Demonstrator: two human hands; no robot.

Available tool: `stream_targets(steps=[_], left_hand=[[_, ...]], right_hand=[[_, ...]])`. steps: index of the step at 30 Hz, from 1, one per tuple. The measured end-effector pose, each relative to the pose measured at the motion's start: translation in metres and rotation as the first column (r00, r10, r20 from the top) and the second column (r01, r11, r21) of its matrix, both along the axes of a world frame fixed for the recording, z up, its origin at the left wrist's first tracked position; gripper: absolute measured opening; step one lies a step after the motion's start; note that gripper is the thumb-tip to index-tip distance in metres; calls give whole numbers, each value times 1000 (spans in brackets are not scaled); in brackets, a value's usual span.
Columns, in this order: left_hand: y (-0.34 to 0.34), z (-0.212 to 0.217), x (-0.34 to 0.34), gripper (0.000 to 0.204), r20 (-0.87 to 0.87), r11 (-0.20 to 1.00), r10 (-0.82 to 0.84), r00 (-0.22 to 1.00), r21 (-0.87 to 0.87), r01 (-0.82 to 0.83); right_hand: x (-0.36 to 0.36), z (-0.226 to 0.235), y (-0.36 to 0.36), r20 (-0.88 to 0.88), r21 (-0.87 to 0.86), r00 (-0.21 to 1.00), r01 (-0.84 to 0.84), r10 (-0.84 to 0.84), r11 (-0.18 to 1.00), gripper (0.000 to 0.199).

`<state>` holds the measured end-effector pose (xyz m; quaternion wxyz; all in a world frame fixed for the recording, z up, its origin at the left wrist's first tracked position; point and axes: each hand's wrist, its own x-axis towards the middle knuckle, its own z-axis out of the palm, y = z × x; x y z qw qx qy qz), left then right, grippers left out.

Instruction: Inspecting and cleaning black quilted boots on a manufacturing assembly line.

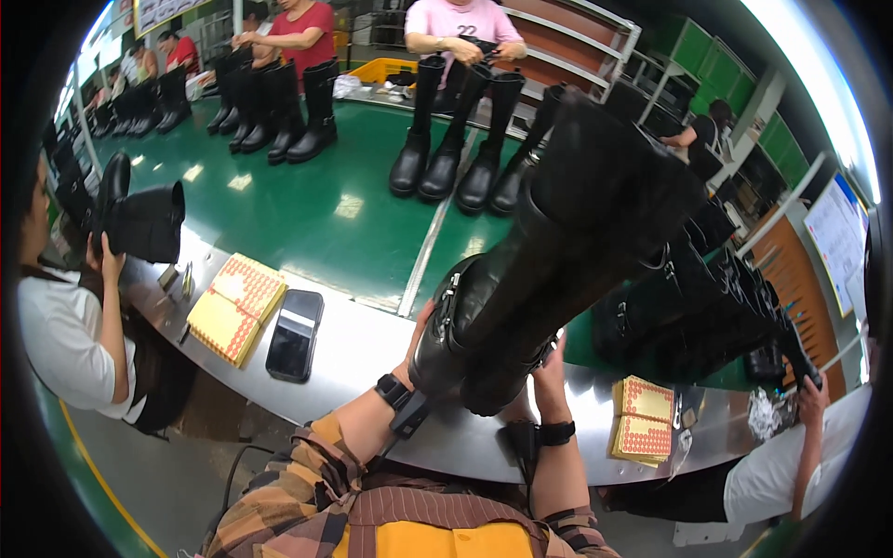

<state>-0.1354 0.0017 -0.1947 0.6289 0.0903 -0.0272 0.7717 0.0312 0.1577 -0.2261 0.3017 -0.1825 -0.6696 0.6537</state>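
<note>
A pair of tall black boots [558, 223] is held up in front of me, feet toward me and shafts slanting up to the right. Metal buckles show at the ankles. On the boots' left side, my left hand [417, 346] grips near the buckled ankle, its fingers mostly hidden behind the leather. My right hand [551, 377] holds the right side near the other buckle. Both wrists wear black bands with small dark devices. Below the boots lies the metal table edge [363, 344].
Left of me lie sticker sheets [237, 307] and a black phone [295, 335]; more sheets [644, 418] lie right. Standing boots [456, 167] line the green conveyor [363, 223]. Co-workers flank me; the left one holds a boot [149, 219]. Crumpled foil [767, 414] sits far right.
</note>
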Motion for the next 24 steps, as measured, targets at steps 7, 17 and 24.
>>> stream_targets(steps=[7,17,24], left_hand=[[-9,24,10,46,-158,985,50,986,-157,-75],[-8,-12,22,37,-522,968,-239,819,-60,244],[-12,10,-12,106,-796,977,179,579,73,-202]], right_hand=[[53,82,16,-63,230,981,-164,182,959,98],[94,137,-20,376,337,901,-351,217,873,45],[70,132,-70,240,154,962,92,-128,984,36]])
